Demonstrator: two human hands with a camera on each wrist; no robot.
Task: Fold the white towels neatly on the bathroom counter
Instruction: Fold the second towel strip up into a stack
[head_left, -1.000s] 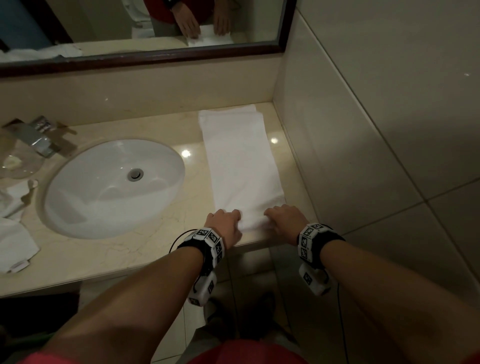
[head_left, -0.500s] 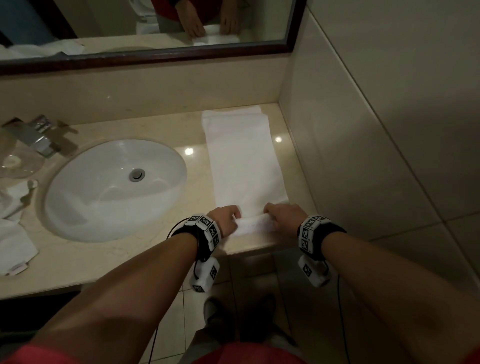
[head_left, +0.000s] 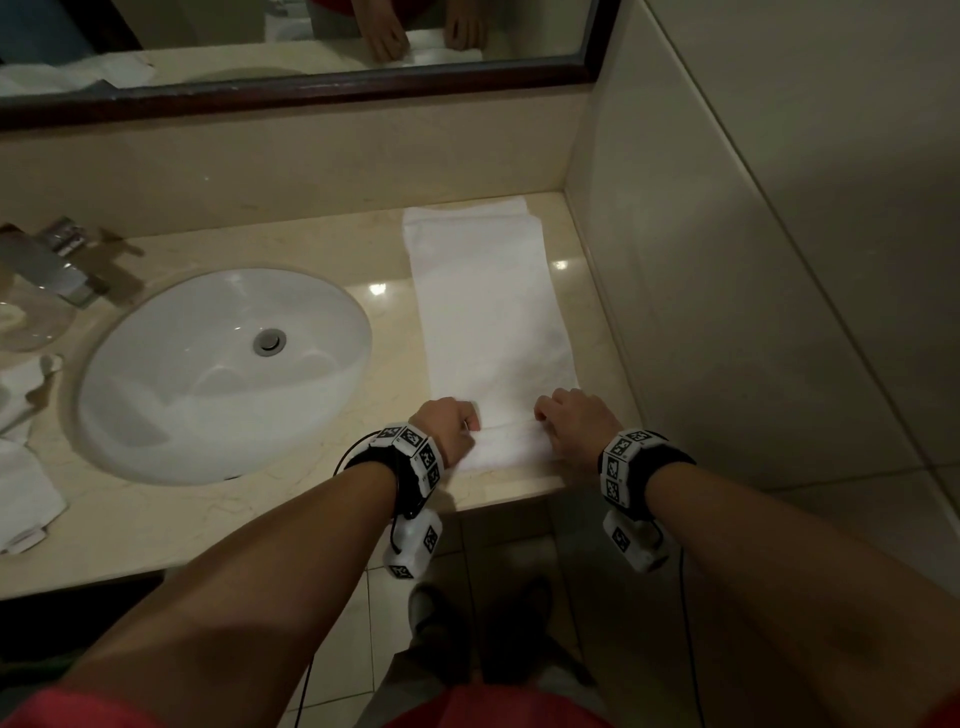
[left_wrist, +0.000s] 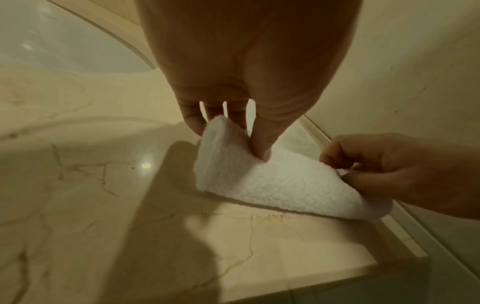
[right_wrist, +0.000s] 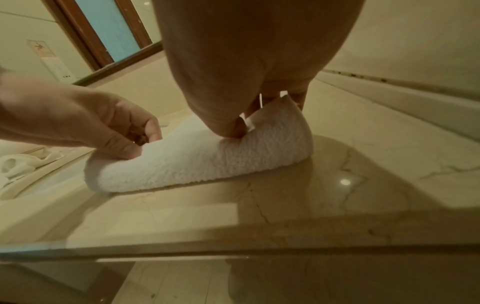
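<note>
A long white towel lies as a narrow strip on the beige marble counter, running from the back wall to the front edge beside the right wall. Its near end is turned over into a thick roll. My left hand pinches the roll's left corner between thumb and fingers. My right hand pinches the right corner the same way. Both hands sit just inside the counter's front edge.
A white oval sink lies left of the towel, with a chrome tap and a glass dish beyond it. More white towels lie crumpled at the far left. A tiled wall bounds the right side; a mirror hangs behind.
Both hands lifted the towel's near end and turned it over away from me, so a roll now stands where the end lay flat. The hands moved slightly forward.
</note>
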